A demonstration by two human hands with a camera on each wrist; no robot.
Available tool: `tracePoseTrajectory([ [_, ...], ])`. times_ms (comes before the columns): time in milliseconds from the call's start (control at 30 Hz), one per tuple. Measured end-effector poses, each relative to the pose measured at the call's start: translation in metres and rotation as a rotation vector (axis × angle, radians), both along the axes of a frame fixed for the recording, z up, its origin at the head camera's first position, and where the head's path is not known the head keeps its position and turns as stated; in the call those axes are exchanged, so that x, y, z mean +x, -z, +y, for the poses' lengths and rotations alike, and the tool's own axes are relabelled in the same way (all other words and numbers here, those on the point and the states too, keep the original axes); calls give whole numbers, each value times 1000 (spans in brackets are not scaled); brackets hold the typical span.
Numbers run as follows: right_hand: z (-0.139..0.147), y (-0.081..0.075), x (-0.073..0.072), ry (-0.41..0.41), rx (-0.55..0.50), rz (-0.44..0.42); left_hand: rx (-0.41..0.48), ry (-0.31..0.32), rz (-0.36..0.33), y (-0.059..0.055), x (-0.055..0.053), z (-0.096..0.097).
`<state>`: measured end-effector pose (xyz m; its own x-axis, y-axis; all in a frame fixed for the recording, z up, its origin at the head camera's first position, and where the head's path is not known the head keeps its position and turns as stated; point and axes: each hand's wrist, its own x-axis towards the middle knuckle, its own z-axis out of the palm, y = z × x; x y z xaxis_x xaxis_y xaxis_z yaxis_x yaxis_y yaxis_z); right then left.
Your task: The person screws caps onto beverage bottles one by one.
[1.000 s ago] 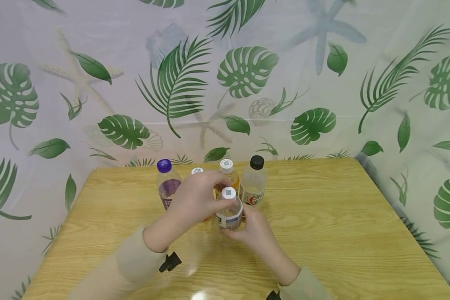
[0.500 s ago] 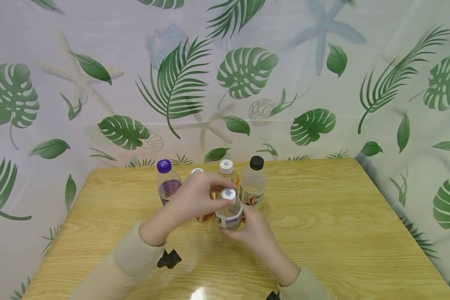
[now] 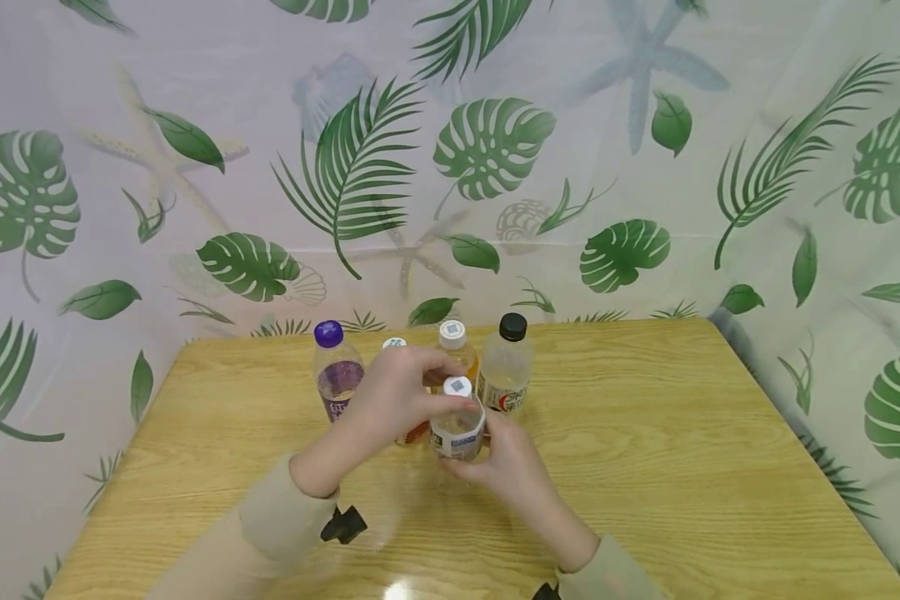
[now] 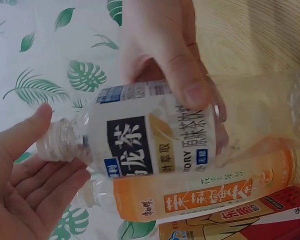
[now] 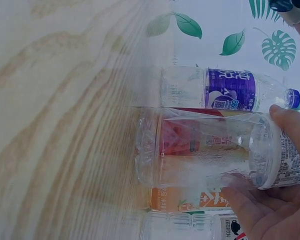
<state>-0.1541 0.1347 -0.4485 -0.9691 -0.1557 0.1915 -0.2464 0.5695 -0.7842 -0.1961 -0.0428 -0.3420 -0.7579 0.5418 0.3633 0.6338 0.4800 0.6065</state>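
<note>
A clear oolong tea bottle point(image 3: 457, 443) stands upright in front of the other bottles; its contents look empty. My right hand point(image 3: 512, 462) grips it around the label, thumb on one side and fingers on the other, as the right wrist view also shows. At the top, my left hand point(image 3: 390, 398) has its thumb and fingers on either side of the white cap point(image 3: 457, 386). In the left wrist view the thumb lies at one side of that cap point(image 4: 57, 142), with rather straight fingers at the other. How firmly they press is unclear.
Behind stand a purple-capped bottle point(image 3: 337, 375), an orange-labelled bottle point(image 3: 452, 335) with white cap, and a black-capped bottle point(image 3: 507, 375). A red-and-yellow-labelled bottle point(image 4: 240, 215) is partly hidden by my left hand. The wooden table point(image 3: 645, 467) meets a leaf-patterned curtain point(image 3: 532, 275).
The code on the white cap has turned from its earlier angle. My left hand and wrist shifted slightly left, then back right. The right hand and bottle stay in place.
</note>
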Motion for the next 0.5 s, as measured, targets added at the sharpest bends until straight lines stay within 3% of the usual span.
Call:
tracePoseTrajectory([
  [167,0,0,0,21,31,9,20,98,-168,-4,-9,-3],
  [267,0,-1,-1,20,25,-4,27,87,-214,-4,-9,-3],
  [367,1,-1,-1,18,4,-21,33,18,-157,1,-3,1],
  [500,2,1,0,6,-11,-28,27,-70,10,16,5,7],
])
